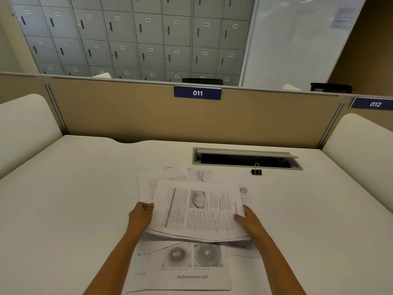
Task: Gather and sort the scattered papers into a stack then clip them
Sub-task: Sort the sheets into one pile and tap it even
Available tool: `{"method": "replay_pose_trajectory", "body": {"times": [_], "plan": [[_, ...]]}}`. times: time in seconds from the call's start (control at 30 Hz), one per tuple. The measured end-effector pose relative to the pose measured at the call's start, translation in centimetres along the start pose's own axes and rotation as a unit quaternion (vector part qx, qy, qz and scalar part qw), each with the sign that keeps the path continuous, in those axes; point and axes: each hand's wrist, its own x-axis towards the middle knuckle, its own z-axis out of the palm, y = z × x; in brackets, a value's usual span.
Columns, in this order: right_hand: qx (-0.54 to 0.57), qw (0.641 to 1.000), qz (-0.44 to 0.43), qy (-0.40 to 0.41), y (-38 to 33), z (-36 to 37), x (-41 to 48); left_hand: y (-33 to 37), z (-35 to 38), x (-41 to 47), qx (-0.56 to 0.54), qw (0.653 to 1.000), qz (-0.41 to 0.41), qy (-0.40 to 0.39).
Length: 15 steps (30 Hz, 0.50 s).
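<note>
A bundle of printed papers (pixel 200 211) is lifted a little off the white desk, its near edge raised. My left hand (pixel 140 216) grips the bundle's left edge, and my right hand (pixel 248 222) grips its right edge with the thumb on top. More loose sheets (pixel 180 176) lie fanned out beyond the bundle. A sheet with two eye pictures (pixel 187 265) lies flat on the desk below it. A black binder clip (pixel 256 170) stands apart on the desk at the back right.
An open cable slot (pixel 244 159) is cut into the white desk (pixel 74 199) just behind the clip. A tan partition (pixel 127 116) with a blue 011 label closes the far edge. White side panels stand to the left and right.
</note>
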Motion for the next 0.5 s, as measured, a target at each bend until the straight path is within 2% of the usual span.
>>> {"method": "replay_pose_trajectory", "body": {"times": [0.13,0.27,0.37,0.5], "plan": [[0.063,0.997,0.033,0.034,0.3,-0.3,0.7,0.2,-0.4,1.3,-0.043,0.998,-0.026,-0.037],[0.091,0.995,0.034,0.019,-0.6,-1.3,0.4,1.0,-0.7,1.7,-0.081,0.987,-0.024,-0.14],[0.101,0.991,-0.036,0.078,-2.7,-2.6,-0.6,2.4,-1.2,1.1,-0.126,0.983,0.067,-0.113],[0.183,0.965,-0.141,0.124,-6.1,-3.6,-2.2,5.0,-1.9,-0.2,-0.24,0.952,0.176,-0.075]]}}
